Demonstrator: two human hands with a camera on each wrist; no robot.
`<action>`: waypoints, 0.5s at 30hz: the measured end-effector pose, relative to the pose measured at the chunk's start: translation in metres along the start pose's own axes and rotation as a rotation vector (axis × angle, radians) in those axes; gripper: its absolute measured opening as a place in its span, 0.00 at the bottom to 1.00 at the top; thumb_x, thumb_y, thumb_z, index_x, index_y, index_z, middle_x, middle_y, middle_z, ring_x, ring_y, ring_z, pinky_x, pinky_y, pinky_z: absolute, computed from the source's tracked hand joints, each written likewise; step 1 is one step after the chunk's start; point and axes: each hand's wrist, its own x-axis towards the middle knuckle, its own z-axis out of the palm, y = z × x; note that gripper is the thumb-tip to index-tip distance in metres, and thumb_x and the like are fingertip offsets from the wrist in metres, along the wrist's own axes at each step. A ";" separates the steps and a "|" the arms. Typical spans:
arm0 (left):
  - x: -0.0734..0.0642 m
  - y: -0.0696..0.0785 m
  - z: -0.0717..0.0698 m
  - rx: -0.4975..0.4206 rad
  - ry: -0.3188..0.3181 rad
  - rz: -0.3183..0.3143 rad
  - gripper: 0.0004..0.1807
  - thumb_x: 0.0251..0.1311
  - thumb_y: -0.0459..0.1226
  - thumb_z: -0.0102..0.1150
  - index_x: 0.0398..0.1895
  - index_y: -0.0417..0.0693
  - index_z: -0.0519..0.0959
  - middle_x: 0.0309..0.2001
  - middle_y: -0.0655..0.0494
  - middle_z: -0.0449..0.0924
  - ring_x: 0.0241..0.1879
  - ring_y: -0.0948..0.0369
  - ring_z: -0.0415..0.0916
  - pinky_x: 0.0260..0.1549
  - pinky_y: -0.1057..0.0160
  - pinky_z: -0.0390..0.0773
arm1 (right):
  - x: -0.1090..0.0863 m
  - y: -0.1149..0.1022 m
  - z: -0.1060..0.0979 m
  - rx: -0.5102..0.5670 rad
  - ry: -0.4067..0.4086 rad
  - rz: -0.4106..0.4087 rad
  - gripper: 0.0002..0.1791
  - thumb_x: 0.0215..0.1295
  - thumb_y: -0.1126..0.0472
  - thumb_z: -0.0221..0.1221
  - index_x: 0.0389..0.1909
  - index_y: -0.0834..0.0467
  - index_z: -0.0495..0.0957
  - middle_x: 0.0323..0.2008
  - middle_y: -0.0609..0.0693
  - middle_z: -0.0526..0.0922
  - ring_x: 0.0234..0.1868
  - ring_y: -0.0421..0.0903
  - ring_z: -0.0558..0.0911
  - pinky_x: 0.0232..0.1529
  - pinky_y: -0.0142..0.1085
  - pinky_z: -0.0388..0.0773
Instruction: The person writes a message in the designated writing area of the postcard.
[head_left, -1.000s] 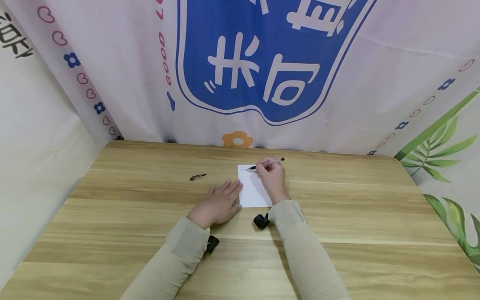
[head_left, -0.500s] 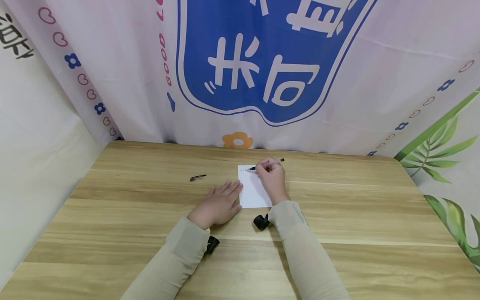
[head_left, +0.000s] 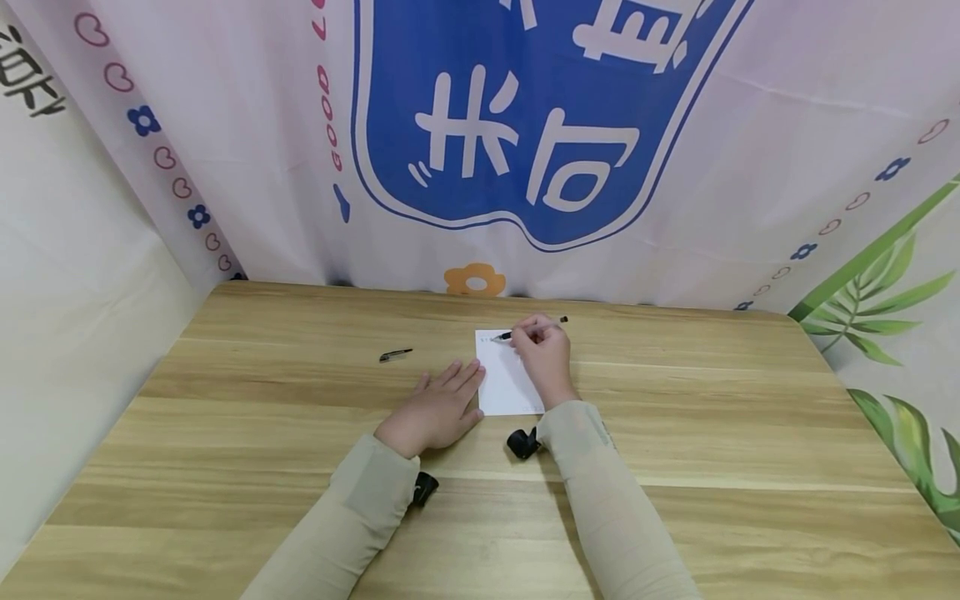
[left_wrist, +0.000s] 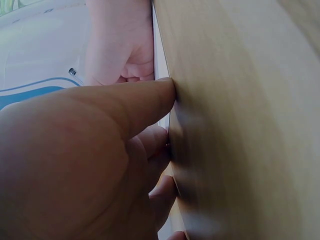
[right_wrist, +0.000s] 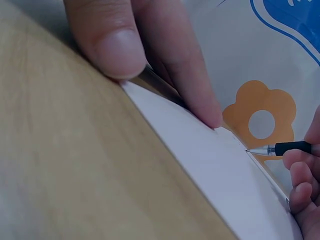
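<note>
A white sheet of paper (head_left: 506, 387) lies on the wooden table, with a short row of small marks near its top left. My right hand (head_left: 546, 354) pinches a pen (head_left: 506, 335), its tip on the paper by those marks. In the right wrist view the pen (right_wrist: 292, 147) shows a silver tip and a black grip. My left hand (head_left: 438, 408) lies flat with spread fingers, fingertips and thumb at the paper's left edge. The left wrist view shows the left thumb (left_wrist: 145, 102) at the tabletop, the right hand (left_wrist: 120, 45) beyond it.
A pen cap (head_left: 395, 355) lies on the wooden table (head_left: 285, 400) to the left of the paper. Black wrist cameras (head_left: 522, 443) are worn at both sleeves. A printed curtain (head_left: 285, 167) hangs behind the table's far edge.
The pen tip makes small movements near the top left of the paper, where the marks show. The left hand and the paper stay in place.
</note>
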 end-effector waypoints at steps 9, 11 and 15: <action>0.000 0.000 0.000 -0.001 -0.002 -0.002 0.35 0.79 0.48 0.45 0.82 0.48 0.49 0.82 0.55 0.41 0.81 0.52 0.36 0.75 0.37 0.42 | 0.000 0.000 0.000 0.001 -0.004 0.009 0.05 0.64 0.68 0.59 0.29 0.61 0.82 0.30 0.52 0.82 0.29 0.45 0.80 0.27 0.29 0.77; 0.000 0.000 0.000 -0.001 -0.002 -0.002 0.35 0.79 0.48 0.45 0.82 0.48 0.49 0.82 0.55 0.40 0.81 0.51 0.36 0.75 0.37 0.42 | 0.000 0.000 0.000 0.000 -0.006 0.009 0.05 0.64 0.68 0.60 0.29 0.61 0.82 0.31 0.52 0.82 0.29 0.45 0.80 0.27 0.29 0.77; 0.000 0.000 0.000 0.000 -0.003 -0.002 0.36 0.79 0.48 0.45 0.82 0.48 0.48 0.82 0.55 0.40 0.81 0.51 0.36 0.75 0.37 0.42 | 0.001 0.000 0.000 -0.007 -0.003 0.010 0.05 0.63 0.67 0.60 0.29 0.60 0.82 0.31 0.52 0.82 0.29 0.45 0.80 0.27 0.29 0.76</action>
